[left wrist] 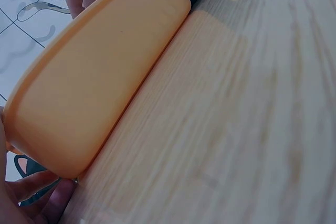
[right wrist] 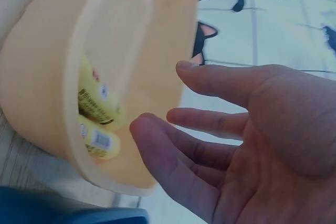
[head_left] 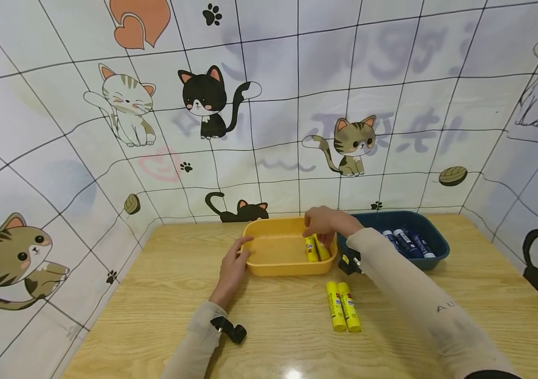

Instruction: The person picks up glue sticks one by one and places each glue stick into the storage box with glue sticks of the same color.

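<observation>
A yellow plastic basket (head_left: pixel 269 269) stands at the back of the table, with two yellow glue sticks (head_left: pixel 312 249) lying side by side at its right end. Above that end hovers my right hand (head_left: pixel 323 221); in the right wrist view its thumb and fingers are apart with nothing between them. My left hand (head_left: pixel 233 268) rests against the basket's left end, thumb and fingers touching its outer wall and rim. Two more yellow glue sticks (head_left: pixel 336 306) lie together on the table in front of the basket.
Right beside the yellow basket is a dark blue basket (head_left: pixel 440 243) holding several dark blue tubes with white ends (head_left: pixel 406 243). A cat-patterned tiled sheet (head_left: pixel 273 121) rises behind the wooden table (head_left: pixel 278 326) and along both sides.
</observation>
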Action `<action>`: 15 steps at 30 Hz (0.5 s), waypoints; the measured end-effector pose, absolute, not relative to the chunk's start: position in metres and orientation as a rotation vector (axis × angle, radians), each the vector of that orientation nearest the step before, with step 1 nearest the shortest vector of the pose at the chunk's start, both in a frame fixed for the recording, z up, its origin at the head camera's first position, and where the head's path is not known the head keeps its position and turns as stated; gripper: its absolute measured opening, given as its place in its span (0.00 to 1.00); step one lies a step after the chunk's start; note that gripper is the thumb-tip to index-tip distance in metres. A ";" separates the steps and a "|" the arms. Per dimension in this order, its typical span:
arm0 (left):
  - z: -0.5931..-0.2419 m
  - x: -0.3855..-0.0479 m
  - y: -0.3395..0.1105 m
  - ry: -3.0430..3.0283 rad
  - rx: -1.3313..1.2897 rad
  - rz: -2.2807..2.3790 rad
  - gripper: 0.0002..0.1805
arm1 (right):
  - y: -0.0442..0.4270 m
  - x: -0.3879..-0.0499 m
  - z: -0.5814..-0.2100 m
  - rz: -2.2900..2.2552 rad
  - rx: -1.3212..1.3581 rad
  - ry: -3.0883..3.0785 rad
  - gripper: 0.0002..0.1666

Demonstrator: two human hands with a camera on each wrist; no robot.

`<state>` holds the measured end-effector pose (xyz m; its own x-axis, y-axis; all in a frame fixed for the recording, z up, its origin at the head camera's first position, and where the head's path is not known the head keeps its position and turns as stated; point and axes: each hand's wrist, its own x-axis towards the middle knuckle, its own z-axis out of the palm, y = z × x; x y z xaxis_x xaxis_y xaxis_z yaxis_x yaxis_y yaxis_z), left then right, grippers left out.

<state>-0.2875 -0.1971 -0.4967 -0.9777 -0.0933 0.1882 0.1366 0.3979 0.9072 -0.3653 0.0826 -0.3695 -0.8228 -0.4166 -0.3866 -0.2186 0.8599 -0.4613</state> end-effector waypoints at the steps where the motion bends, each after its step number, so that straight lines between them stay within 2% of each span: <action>1: -0.497 -0.287 -0.197 -2.446 -0.041 -1.615 0.20 | 0.083 -0.361 -0.367 -0.554 -0.480 2.550 0.29; 5: -0.497 -0.287 -0.199 -2.450 -0.042 -1.606 0.21 | 0.089 -0.341 -0.359 -0.569 -0.560 2.571 0.30; 15: -0.498 -0.288 -0.198 -2.452 -0.037 -1.599 0.20 | 0.118 -0.292 -0.361 -0.729 -0.717 2.616 0.26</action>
<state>-0.2879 -0.1978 -0.4979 -0.9768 -0.0951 0.1916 0.1370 0.4099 0.9018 -0.2923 0.1180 -0.3610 -0.8185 -0.5470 -0.1753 -0.3775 0.7424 -0.5535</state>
